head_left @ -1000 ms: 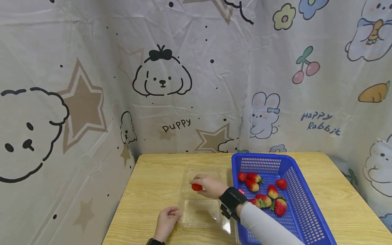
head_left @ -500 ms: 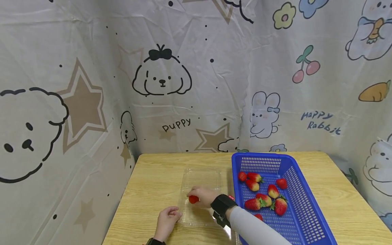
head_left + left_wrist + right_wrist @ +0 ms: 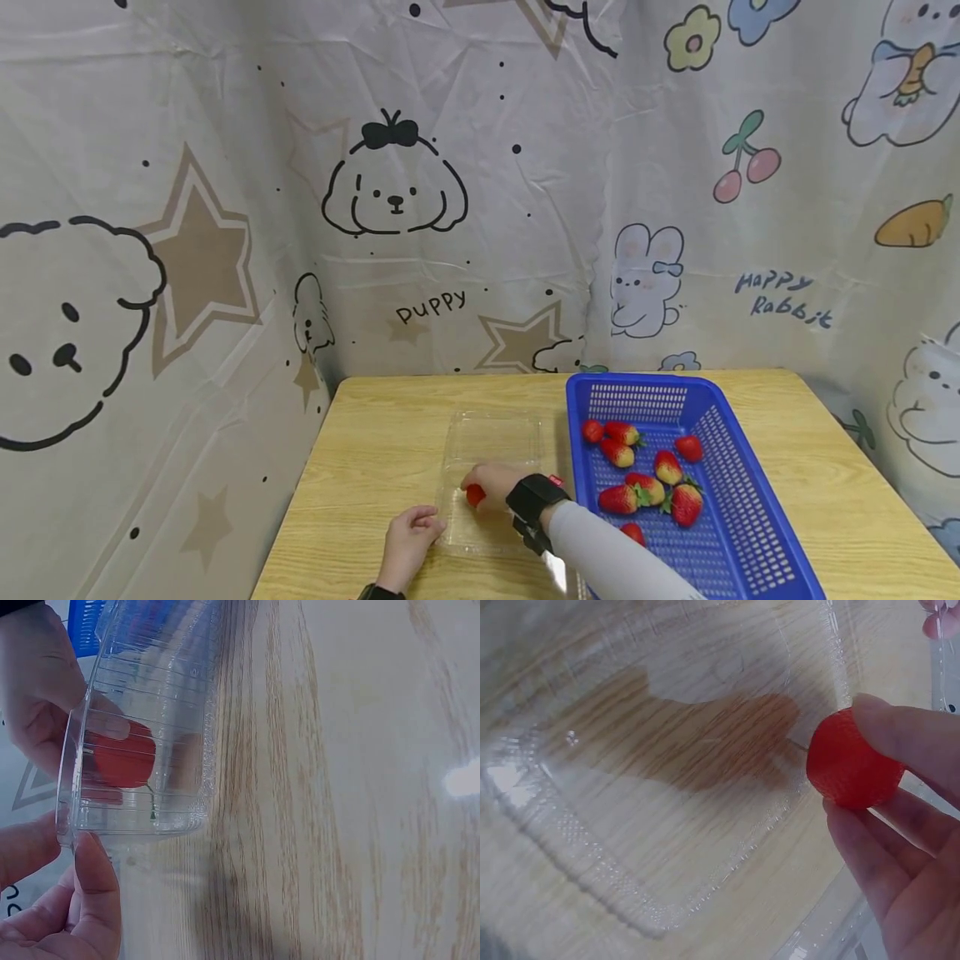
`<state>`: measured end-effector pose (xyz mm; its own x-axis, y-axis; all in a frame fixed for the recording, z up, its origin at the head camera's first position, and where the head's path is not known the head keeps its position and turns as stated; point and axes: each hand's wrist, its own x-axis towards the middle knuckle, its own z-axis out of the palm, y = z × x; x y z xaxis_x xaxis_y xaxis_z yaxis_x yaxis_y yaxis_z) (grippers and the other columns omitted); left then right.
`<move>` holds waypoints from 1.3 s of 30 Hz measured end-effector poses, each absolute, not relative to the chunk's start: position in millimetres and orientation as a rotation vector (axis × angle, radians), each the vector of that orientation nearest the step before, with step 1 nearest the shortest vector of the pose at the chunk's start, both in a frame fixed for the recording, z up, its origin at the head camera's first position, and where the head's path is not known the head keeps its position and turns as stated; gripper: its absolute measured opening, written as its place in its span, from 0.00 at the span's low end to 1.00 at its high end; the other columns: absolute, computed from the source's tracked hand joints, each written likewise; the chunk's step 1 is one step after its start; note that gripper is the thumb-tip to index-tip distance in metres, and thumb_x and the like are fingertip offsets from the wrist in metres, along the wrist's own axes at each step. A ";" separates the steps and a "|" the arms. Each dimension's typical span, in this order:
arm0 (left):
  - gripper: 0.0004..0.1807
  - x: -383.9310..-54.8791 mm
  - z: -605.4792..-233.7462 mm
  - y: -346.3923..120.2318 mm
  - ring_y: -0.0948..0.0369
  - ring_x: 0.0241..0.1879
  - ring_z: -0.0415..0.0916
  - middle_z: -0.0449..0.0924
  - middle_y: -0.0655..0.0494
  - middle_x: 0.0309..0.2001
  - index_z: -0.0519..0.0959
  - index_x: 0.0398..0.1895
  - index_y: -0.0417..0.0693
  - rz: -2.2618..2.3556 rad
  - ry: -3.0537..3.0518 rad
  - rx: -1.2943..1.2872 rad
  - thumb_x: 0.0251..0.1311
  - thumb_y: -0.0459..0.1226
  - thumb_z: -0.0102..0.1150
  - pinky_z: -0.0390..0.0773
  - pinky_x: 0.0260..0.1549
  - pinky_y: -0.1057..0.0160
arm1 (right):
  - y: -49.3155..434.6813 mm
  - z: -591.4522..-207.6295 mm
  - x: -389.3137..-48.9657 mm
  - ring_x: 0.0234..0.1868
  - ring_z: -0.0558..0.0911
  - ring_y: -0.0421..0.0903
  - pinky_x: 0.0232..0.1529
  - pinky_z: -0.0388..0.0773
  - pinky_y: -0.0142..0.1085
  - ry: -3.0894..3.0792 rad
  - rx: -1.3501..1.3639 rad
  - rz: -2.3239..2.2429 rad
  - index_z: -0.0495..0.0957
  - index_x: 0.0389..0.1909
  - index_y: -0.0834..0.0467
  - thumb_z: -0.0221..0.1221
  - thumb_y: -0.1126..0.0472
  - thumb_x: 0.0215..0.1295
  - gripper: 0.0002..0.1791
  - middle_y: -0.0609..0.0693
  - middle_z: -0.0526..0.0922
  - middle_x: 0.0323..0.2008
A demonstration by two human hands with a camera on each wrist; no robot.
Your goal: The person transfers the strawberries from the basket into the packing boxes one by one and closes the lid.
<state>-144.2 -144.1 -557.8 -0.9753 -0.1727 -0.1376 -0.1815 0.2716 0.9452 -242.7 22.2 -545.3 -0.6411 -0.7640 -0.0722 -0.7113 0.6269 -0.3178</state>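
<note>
In the head view my right hand (image 3: 495, 485) pinches a red strawberry (image 3: 475, 496) over the near half of a clear plastic clamshell box (image 3: 491, 414). The right wrist view has the strawberry (image 3: 849, 761) between thumb and fingertips, above the box's transparent floor. Seen through the side wall in the left wrist view, the strawberry (image 3: 124, 754) is low inside the box, a thin green stem hanging from it. My left hand (image 3: 410, 542) is at the box's left front corner, its thumb and finger pinching the rim (image 3: 67, 825).
A blue plastic basket (image 3: 756, 467) stands right of the box, with several strawberries (image 3: 686, 505) inside. Both stand on a light wood-grain table (image 3: 375, 433). A printed curtain (image 3: 480, 208) hangs behind the table and along its sides.
My right hand has carried the strawberry from the box's far half toward me and slightly left, into the near half. The left hand stays at the corner.
</note>
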 end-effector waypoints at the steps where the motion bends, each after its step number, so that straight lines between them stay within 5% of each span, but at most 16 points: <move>1: 0.17 -144.3 -557.8 -144.2 0.65 0.24 0.69 0.73 0.55 0.24 0.74 0.41 0.22 1.857 2.495 -0.353 0.49 0.26 0.61 0.73 0.22 0.71 | 21.6 -546.4 -242.8 0.36 0.75 0.35 0.40 0.70 0.24 2.650 -1.218 -0.379 0.80 0.43 0.56 0.68 0.65 0.44 0.20 0.44 0.80 0.36; 19: 0.16 -142.2 -557.8 -144.5 0.66 0.23 0.70 0.73 0.55 0.25 0.74 0.42 0.22 1.873 2.473 -0.346 0.50 0.26 0.60 0.74 0.22 0.69 | 16.9 -553.5 -240.7 0.32 0.73 0.34 0.37 0.69 0.23 2.593 -1.231 -0.314 0.81 0.42 0.57 0.68 0.65 0.44 0.19 0.42 0.80 0.33; 30: 0.17 -142.8 -558.3 -145.9 0.64 0.25 0.70 0.73 0.54 0.25 0.73 0.41 0.21 1.874 2.497 -0.314 0.50 0.26 0.61 0.73 0.22 0.71 | 21.9 -540.8 -246.6 0.43 0.75 0.35 0.47 0.69 0.25 2.561 -1.128 -0.266 0.78 0.48 0.55 0.69 0.59 0.46 0.24 0.43 0.80 0.42; 39: 0.17 -141.5 -557.5 -145.3 0.64 0.24 0.71 0.73 0.55 0.24 0.73 0.41 0.21 1.889 2.504 -0.303 0.50 0.26 0.61 0.74 0.21 0.71 | 35.1 -475.6 -250.9 0.56 0.73 0.47 0.56 0.68 0.36 2.499 -1.108 -0.373 0.73 0.54 0.58 0.62 0.59 0.56 0.24 0.52 0.76 0.53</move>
